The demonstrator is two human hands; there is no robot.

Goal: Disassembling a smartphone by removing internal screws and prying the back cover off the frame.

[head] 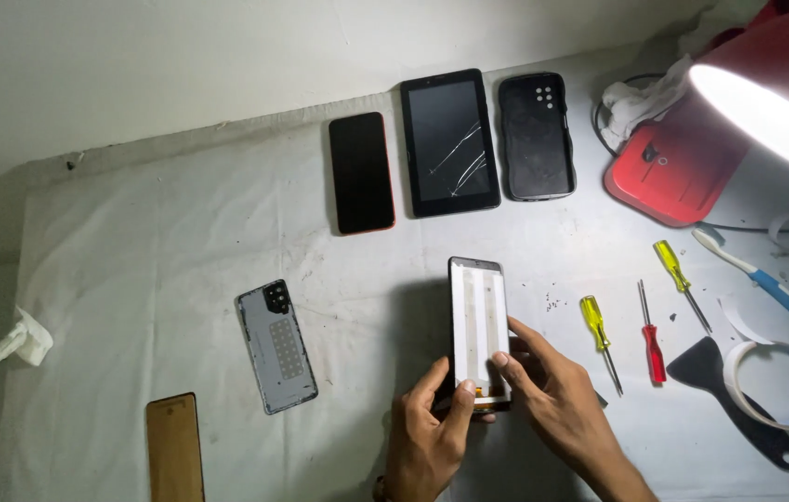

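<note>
Head view: both hands (497, 409) on phone screen panel (479, 321).

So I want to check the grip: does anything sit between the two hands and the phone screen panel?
Nothing visible does. The left hand and right hand both touch the lower end of the screen panel directly; the yellow screwdriver lies apart, to the right.

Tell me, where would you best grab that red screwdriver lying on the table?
Probably by its red handle, the thick lower end of the red screwdriver, pinched across its width from above. It lies flat on the table, thin metal shaft pointing away. A yellow screwdriver lies to its left and a black scraper to its right, leaving gaps for fingers.
</note>
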